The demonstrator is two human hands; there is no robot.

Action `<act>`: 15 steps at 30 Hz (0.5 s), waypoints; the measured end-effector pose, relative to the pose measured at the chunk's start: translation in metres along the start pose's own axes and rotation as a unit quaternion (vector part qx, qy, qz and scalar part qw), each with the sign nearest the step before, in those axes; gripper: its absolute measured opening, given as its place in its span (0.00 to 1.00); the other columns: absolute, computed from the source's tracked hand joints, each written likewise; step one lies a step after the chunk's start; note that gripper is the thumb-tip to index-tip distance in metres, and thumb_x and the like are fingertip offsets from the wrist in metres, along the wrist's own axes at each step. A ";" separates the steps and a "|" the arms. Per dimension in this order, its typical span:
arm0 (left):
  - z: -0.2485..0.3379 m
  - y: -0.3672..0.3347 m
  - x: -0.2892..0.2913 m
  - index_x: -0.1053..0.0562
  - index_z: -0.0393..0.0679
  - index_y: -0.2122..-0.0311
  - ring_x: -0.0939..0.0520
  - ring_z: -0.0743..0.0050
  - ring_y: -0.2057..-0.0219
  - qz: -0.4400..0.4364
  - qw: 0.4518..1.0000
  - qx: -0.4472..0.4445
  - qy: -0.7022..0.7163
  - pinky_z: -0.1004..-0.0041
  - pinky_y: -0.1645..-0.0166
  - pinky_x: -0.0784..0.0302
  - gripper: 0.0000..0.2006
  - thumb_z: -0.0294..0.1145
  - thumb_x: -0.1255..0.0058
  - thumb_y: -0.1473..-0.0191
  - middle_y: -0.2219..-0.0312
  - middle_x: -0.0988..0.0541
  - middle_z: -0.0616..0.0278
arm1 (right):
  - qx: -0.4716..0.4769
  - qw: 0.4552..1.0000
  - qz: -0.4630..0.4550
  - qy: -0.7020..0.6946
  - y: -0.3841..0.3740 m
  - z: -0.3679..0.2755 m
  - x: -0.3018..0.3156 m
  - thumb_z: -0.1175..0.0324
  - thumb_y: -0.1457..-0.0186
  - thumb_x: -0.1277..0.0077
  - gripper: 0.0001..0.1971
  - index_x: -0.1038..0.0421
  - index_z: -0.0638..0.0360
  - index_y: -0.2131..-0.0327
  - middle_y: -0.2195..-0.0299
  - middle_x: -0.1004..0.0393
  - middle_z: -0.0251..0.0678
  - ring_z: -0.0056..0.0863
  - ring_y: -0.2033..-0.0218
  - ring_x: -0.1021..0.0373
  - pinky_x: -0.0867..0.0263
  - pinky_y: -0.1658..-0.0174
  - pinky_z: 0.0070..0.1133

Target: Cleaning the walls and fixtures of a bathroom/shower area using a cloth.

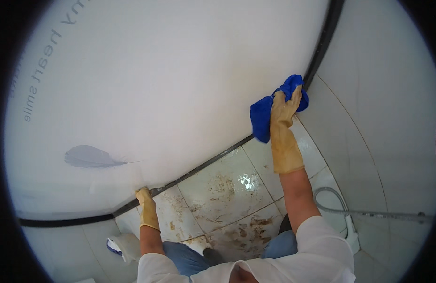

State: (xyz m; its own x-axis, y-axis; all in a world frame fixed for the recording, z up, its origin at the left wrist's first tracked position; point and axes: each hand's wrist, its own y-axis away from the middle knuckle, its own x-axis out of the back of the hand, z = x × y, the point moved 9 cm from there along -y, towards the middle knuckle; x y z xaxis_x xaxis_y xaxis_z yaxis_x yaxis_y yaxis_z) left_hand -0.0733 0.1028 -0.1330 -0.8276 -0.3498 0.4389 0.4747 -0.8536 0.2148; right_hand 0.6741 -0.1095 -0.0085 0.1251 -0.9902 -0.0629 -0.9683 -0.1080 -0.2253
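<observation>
My right hand (285, 109), in a tan rubber glove, is shut on a blue cloth (263, 115) and presses it against the lower right part of a large white frosted panel (171, 80), close to its black edge strip (321, 45). My left hand (143, 194), also gloved, rests with curled fingers on the black bottom rail (199, 167) of the panel at the lower left. A grey feather print (88, 156) and grey lettering mark the panel's left side.
White floor tiles (218, 193) below the rail carry brown stains and wet glare. A tiled wall (383, 118) stands at the right. A metal hose (369, 213) runs along the lower right. A white object with blue (121, 245) lies by my left knee.
</observation>
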 end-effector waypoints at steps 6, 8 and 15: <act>0.009 0.027 -0.031 0.29 0.47 0.53 0.21 0.66 0.64 -0.078 0.995 0.038 0.044 0.67 0.65 0.19 0.18 0.20 0.57 0.50 0.59 0.25 0.60 | -0.036 0.999 0.011 0.011 0.038 -0.026 -0.006 0.70 0.43 0.46 0.41 0.58 0.65 0.32 0.34 0.48 0.53 0.45 0.32 0.51 0.55 0.31 0.30; 0.016 0.027 -0.030 0.29 0.46 0.54 0.22 0.66 0.61 -0.090 0.995 0.045 0.014 0.67 0.62 0.18 0.18 0.19 0.57 0.51 0.58 0.26 0.61 | -0.020 0.997 -0.006 0.080 0.085 -0.067 -0.032 0.68 0.44 0.46 0.41 0.57 0.66 0.32 0.34 0.50 0.58 0.50 0.32 0.51 0.54 0.31 0.33; 0.032 0.030 -0.011 0.32 0.43 0.55 0.26 0.67 0.58 -0.139 0.986 0.065 0.058 0.65 0.54 0.20 0.14 0.19 0.54 0.48 0.59 0.29 0.61 | 0.229 0.965 -0.101 0.080 0.206 -0.192 -0.071 0.72 0.58 0.43 0.33 0.37 0.63 0.44 0.56 0.31 0.51 0.51 0.58 0.31 0.32 0.57 0.41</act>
State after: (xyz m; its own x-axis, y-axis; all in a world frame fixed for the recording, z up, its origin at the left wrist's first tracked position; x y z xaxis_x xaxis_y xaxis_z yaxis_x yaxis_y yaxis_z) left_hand -0.0406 0.0932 -0.1035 -0.9562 -0.1571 0.2468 0.2526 -0.8689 0.4257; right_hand 0.4238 -0.0784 0.1360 0.2299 -0.9582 0.1704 -0.7255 -0.2854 -0.6263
